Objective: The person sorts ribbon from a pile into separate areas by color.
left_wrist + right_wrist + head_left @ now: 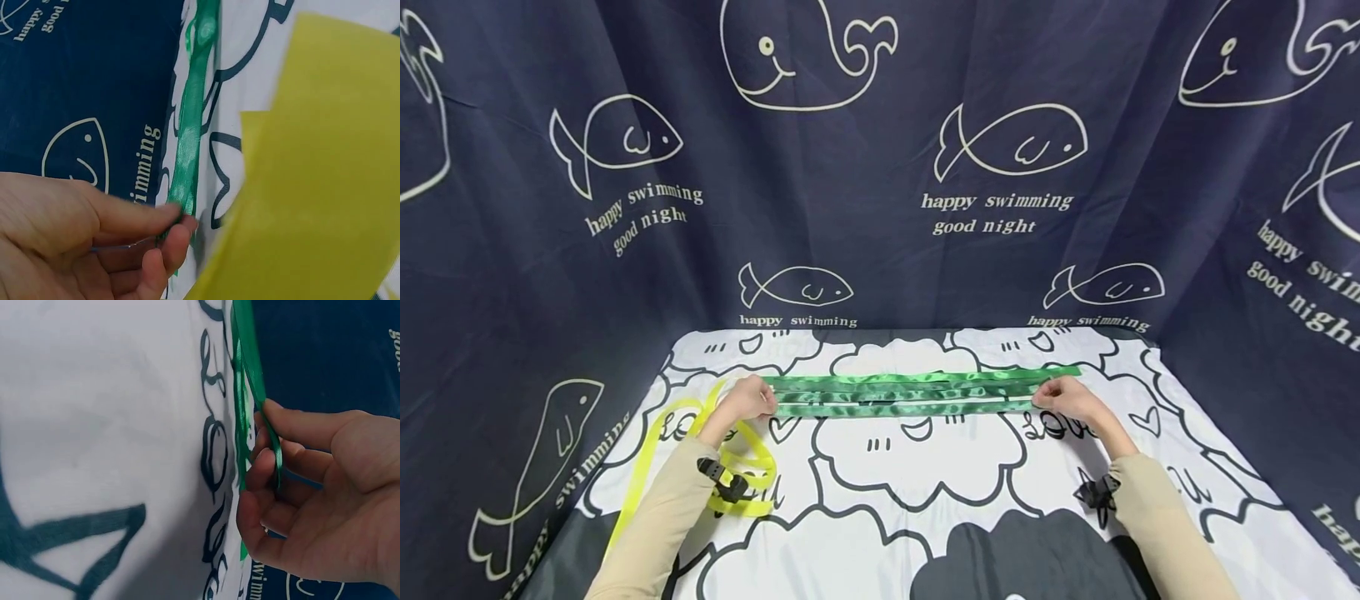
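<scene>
A shiny green ribbon [902,410] runs straight from side to side between my two hands. My left hand [752,398] pinches one end between thumb and fingers; the left wrist view shows that ribbon [190,125] leading away from the fingertips. At the other end my right hand [1066,397] pinches the ribbon, and in the right wrist view its short tail [277,465] hangs past the thumb across the curled fingers. Just behind the held ribbon, more green ribbon lengths [917,378] lie roughly parallel on the cloth.
A loose yellow ribbon [638,475] loops beside and under my left forearm; it fills the right of the left wrist view. The table has a white cloth with dark cloud drawings [865,550]. A navy curtain [880,217] with fish prints stands behind and at the sides.
</scene>
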The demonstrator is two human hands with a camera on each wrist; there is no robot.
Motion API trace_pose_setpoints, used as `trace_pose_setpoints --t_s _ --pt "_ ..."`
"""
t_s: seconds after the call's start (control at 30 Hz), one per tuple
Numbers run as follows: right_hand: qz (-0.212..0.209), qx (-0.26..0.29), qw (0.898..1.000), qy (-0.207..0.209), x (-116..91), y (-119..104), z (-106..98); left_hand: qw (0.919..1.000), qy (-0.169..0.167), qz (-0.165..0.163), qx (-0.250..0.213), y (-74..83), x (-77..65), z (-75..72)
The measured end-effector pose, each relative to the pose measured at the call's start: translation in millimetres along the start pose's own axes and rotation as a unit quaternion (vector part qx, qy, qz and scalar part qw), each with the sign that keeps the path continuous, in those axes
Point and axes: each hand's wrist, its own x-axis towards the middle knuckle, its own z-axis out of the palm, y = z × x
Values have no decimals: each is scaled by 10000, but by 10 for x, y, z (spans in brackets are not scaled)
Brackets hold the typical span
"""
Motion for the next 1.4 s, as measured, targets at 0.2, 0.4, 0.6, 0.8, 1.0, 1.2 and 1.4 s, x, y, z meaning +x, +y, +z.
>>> trace_pose_setpoints --t_s 0.2,0.4,0.6,0.8,1.0,1.2,1.4 --pt "342 145 9983 445 53 74 3 9996 273 -86 76 18 53 15" --pt "666 332 9946 722 122 149 21 9990 270 -313 156 36 59 21" --pt "797 326 9931 793 131 191 26 9976 278 -550 299 43 62 17" --pt "909 51 9922 856 102 145 -2 9976 261 -601 240 31 70 12" --pt "921 -329 9912 893 70 100 -55 9984 275 -452 193 -10 66 5" --pt "798 -847 9870 1107 11 67 -98 9979 316 -552 144 -34 22 -57" --pt "738 -1156 9805 1406 -33 -25 -104 9977 459 -475 166 -50 -13 -90"
